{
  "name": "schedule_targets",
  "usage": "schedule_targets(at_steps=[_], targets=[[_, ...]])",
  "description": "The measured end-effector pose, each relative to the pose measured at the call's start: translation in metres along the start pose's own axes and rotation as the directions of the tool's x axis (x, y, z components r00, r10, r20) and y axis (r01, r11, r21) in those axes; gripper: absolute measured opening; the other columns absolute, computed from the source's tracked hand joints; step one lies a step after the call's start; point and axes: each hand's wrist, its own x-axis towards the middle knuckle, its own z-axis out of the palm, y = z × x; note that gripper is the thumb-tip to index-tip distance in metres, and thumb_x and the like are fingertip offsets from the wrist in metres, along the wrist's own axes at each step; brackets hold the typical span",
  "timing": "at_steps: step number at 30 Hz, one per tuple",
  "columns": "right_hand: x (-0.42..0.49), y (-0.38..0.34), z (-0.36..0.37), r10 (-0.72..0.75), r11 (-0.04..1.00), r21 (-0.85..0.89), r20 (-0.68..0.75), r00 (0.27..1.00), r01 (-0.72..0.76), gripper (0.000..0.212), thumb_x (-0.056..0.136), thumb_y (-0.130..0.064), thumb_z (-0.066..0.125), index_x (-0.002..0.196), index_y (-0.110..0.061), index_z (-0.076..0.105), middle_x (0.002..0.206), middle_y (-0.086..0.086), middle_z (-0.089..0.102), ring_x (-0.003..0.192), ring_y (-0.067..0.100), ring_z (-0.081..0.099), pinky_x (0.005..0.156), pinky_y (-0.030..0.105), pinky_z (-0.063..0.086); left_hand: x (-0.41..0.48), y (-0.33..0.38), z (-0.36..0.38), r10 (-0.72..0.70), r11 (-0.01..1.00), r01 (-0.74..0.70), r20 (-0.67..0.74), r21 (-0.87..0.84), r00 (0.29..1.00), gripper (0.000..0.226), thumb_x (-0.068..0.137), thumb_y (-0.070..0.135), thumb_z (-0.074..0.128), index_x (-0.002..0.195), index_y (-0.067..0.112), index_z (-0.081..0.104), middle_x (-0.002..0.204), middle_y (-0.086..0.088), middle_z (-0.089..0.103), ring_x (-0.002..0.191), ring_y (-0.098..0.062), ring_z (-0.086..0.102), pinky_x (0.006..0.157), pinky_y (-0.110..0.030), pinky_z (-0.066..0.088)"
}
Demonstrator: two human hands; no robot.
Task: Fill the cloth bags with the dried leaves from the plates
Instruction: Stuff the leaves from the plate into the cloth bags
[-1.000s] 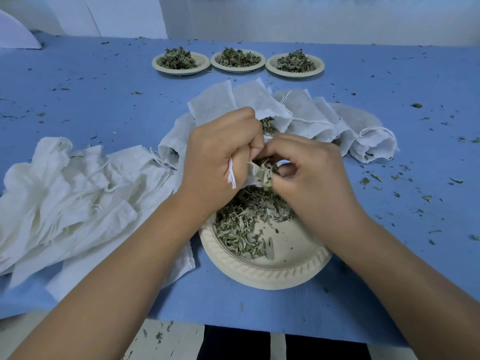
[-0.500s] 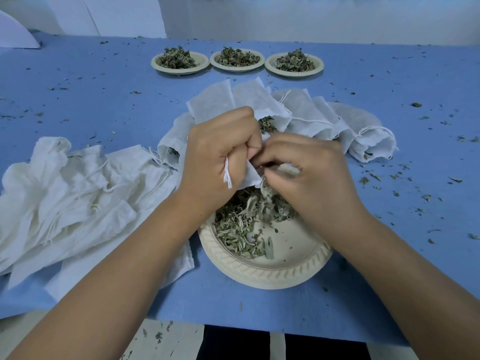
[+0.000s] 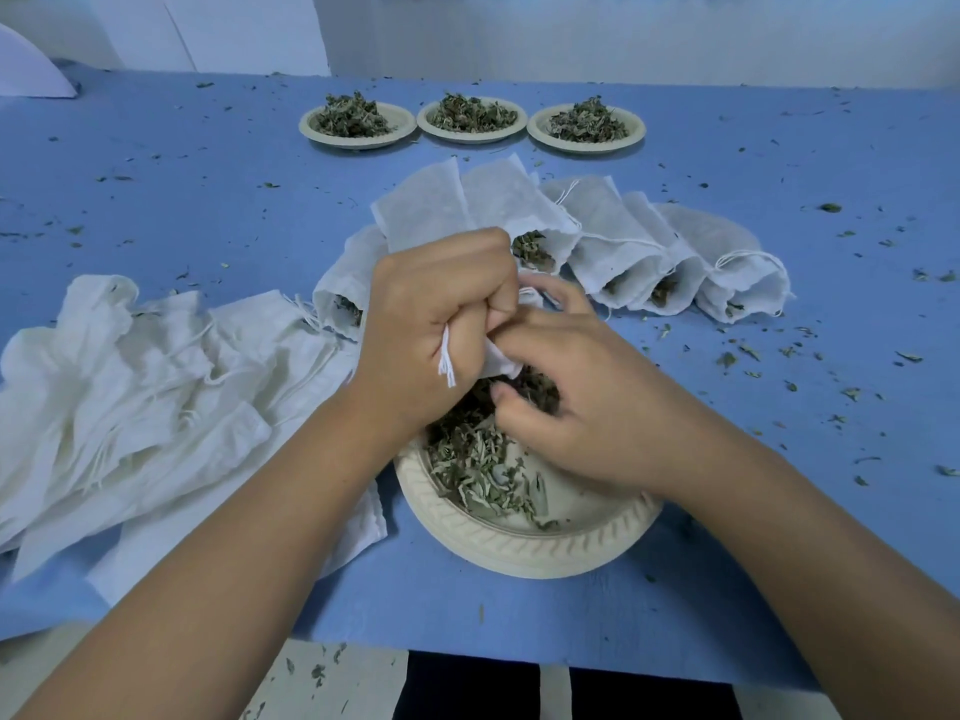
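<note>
The cloth bag (image 3: pixel 496 362) is almost wholly hidden inside the left hand (image 3: pixel 436 324); only a fold and string ends are seen. The fingertips of the right hand (image 3: pixel 587 402) are covered, so no hold on the dried leaves (image 3: pixel 478 470) can be judged. The far rim of the plate (image 3: pixel 519 553) is masked by both hands. The pile of empty bags (image 3: pixel 130 397) is cut off by the left edge.

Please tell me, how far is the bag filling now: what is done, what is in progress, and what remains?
Done: several filled bags lie fanned behind the hands, leaves showing at their mouths. In hand: the left hand grips one bag while the right hand gathers dried leaves on the near plate. Left: a pile of empty bags on the left, and three far plates still heaped.
</note>
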Motion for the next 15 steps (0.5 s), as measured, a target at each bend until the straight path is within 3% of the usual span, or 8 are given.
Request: schedule_targets(at_steps=[3,5,6,8,12,13,15], targets=[[-0.002,0.004,-0.012,-0.042,0.997,0.053,-0.175,0.984,0.052,0.023,0.082,-0.011,0.053,0.101,-0.012,0.066,0.088,-0.035,0.057,0.085,-0.009,0.056,0.115,0.040,0.023,0.001,-0.002,-0.001,-0.027,1.000,0.027,-0.054,-0.002,0.998,0.028,0.067,-0.008,0.031,0.066,0.020,0.036,0.059,0.003,0.029,0.055,-0.009,0.024,0.056,-0.015,0.020],[-0.003,0.007,-0.019,-0.106,0.994,-0.019,-0.324,0.940,0.106,0.024,0.084,-0.013,0.050,0.095,-0.006,0.070,0.096,-0.015,0.068,0.089,0.004,0.064,0.108,0.043,0.031,0.001,-0.003,-0.003,-0.051,0.999,0.051,-0.100,-0.008,0.994,0.027,0.068,-0.007,0.031,0.066,0.019,0.037,0.058,0.001,0.030,0.053,-0.010,0.025,0.054,-0.018,0.021],[-0.004,0.008,-0.020,-0.141,0.990,-0.059,-0.377,0.916,0.128,0.025,0.085,-0.013,0.048,0.090,-0.004,0.071,0.091,-0.003,0.071,0.085,0.012,0.066,0.105,0.043,0.034,0.001,-0.003,-0.003,-0.055,0.998,0.054,-0.111,-0.014,0.992,0.027,0.068,-0.007,0.031,0.065,0.019,0.037,0.057,0.001,0.030,0.053,-0.011,0.025,0.054,-0.019,0.021],[-0.005,0.005,-0.018,-0.188,0.982,-0.100,-0.358,0.915,0.162,0.029,0.087,-0.013,0.046,0.082,-0.002,0.072,0.080,0.003,0.071,0.076,0.017,0.066,0.104,0.043,0.035,0.000,-0.001,-0.002,-0.039,0.999,0.036,-0.097,-0.032,0.995,0.027,0.068,-0.007,0.032,0.064,0.019,0.037,0.057,0.000,0.030,0.052,-0.014,0.026,0.052,-0.023,0.021],[-0.001,0.001,-0.005,-0.103,0.994,-0.050,-0.062,0.993,0.100,0.033,0.094,-0.030,0.042,0.092,-0.009,0.067,0.092,-0.003,0.067,0.091,0.011,0.061,0.113,0.044,0.024,-0.001,-0.001,-0.001,-0.048,0.998,0.045,-0.053,-0.049,0.997,0.027,0.066,-0.007,0.032,0.065,0.020,0.036,0.059,0.004,0.028,0.052,-0.013,0.025,0.053,-0.022,0.021],[-0.001,0.003,-0.007,-0.074,0.997,-0.010,-0.088,0.993,0.074,0.033,0.095,-0.031,0.043,0.095,-0.010,0.068,0.096,-0.004,0.068,0.095,0.010,0.061,0.113,0.042,0.024,-0.001,-0.002,-0.001,-0.072,0.996,0.068,-0.077,-0.053,0.994,0.028,0.066,-0.008,0.032,0.065,0.020,0.036,0.058,0.005,0.028,0.052,-0.012,0.026,0.053,-0.021,0.021],[-0.002,0.005,-0.015,-0.016,0.995,0.093,-0.284,0.959,0.044,0.029,0.095,-0.025,0.048,0.091,-0.009,0.072,0.094,-0.004,0.072,0.093,0.010,0.064,0.107,0.039,0.031,0.001,-0.005,-0.003,-0.126,0.992,0.121,-0.163,-0.037,0.979,0.031,0.064,-0.011,0.032,0.063,0.019,0.037,0.056,0.004,0.029,0.053,-0.009,0.027,0.054,-0.020,0.021]])
